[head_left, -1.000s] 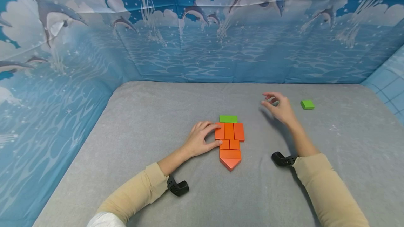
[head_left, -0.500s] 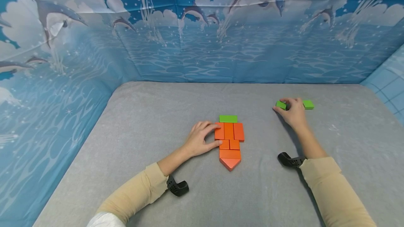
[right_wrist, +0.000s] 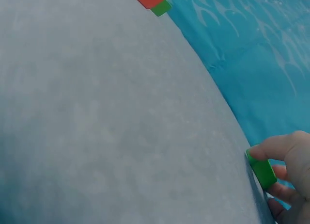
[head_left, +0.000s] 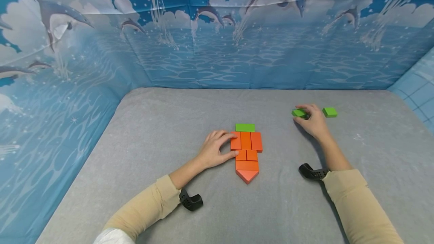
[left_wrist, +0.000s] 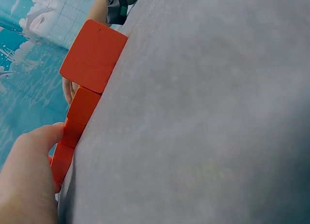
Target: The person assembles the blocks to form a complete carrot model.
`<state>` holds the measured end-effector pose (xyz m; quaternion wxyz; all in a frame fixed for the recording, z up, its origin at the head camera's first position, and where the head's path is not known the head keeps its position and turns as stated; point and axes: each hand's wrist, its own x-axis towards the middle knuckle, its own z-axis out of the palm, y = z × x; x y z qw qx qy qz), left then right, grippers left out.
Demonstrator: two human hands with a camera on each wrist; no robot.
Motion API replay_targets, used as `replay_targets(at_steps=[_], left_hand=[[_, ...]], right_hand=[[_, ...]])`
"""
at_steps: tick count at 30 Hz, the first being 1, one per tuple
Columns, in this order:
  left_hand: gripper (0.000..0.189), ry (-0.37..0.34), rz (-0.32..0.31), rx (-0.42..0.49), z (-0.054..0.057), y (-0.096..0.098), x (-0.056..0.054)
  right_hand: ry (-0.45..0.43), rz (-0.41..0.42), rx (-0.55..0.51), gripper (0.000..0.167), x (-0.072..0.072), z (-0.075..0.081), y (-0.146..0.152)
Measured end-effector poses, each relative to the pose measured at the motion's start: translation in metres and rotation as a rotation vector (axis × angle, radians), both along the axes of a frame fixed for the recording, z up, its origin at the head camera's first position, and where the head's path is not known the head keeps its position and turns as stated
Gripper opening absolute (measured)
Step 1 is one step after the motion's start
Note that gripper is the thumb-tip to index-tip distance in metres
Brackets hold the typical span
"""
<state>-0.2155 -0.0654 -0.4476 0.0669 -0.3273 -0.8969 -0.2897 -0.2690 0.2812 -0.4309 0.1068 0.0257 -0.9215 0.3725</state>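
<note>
Several orange blocks (head_left: 246,140) lie side by side on the grey cloth in an arrow-like figure, with a pointed roof-shaped block (head_left: 247,175) at the near end. Across the far end lies a green rectangular block (head_left: 245,127). My left hand (head_left: 214,150) touches the figure's left side, index finger on the far left orange block and thumb at a small orange one. Farther right, my right hand (head_left: 312,121) pinches a second green block (head_left: 298,113) between thumb and fingers; in the right wrist view this green block (right_wrist: 263,173) shows close to the cloth.
Another green block (head_left: 330,112) lies on the cloth just right of my right hand. Grey cloth (head_left: 162,123) covers the tabletop. A blue curtain printed with dolphins (head_left: 217,55) hangs behind and to the left. Black wrist mounts (head_left: 191,200) stick out below both forearms.
My right hand has moved right with the green block, then slightly back left, and the block has turned in its fingers. The left hand and the orange figure stay still.
</note>
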Motion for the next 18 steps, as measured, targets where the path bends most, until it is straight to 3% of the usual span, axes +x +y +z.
replay_targets(at_steps=[10,13,18], left_hand=[[0.051,-0.003,0.0,-0.001,0.001,0.0,0.0],[0.05,-0.005,0.0,-0.002,0.001,0.0,0.0],[0.051,-0.008,0.001,-0.005,0.001,0.0,0.0]], right_hand=[[-0.024,-0.128,0.015,0.045,0.004,0.003,-0.004],[-0.045,-0.086,0.007,0.045,0.004,0.006,-0.009],[-0.051,0.076,-0.025,0.046,0.003,0.011,-0.029]])
